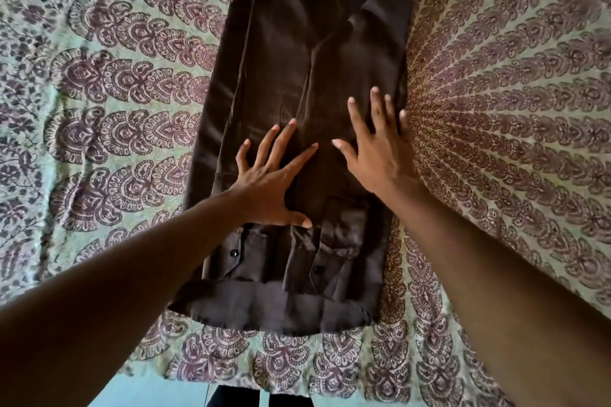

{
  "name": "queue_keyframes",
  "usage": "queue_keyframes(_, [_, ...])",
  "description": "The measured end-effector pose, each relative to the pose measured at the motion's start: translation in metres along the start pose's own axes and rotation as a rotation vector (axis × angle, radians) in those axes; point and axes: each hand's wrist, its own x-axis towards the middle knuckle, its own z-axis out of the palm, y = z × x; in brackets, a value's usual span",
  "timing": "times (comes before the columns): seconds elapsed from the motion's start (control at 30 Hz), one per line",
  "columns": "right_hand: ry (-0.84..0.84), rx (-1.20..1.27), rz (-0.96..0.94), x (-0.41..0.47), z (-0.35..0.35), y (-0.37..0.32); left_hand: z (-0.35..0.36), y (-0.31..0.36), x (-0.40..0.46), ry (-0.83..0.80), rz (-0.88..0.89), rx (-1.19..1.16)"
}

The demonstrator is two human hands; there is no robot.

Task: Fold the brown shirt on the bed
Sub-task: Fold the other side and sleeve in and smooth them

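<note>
The brown shirt lies lengthwise on the bed, a long narrow strip with both sides folded inward. Its sleeves run down the middle, and the buttoned cuffs rest near the hem at the near end. My left hand lies flat on the shirt's lower middle with fingers spread. My right hand presses flat on the shirt's right half, fingers splayed, its outer edge by the right fold. The shirt's far end runs out of view at the top.
A green bedspread with purple paisley pattern covers the bed on both sides of the shirt. The bed's near edge runs along the bottom, with the floor below it.
</note>
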Motion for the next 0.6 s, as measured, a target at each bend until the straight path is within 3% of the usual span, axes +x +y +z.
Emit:
queue_keyframes(0.17, [-0.069, 0.108, -0.077, -0.065, 0.022, -0.022, 0.005, 0.007, -0.017, -0.031, 0.067, 0.097])
queue_keyframes(0.27, [-0.055, 0.134, -0.054, -0.075, 0.023, -0.016, -0.004, 0.011, -0.013, 0.001, 0.054, 0.030])
queue_keyframes(0.4, [0.028, 0.093, -0.075, -0.035, 0.012, 0.005, -0.027, 0.008, 0.021, 0.247, 0.066, -0.074])
queue_keyframes(0.6, [0.055, 0.130, -0.026, 0.055, -0.002, 0.028, -0.063, 0.003, 0.103, 0.348, 0.129, 0.071])
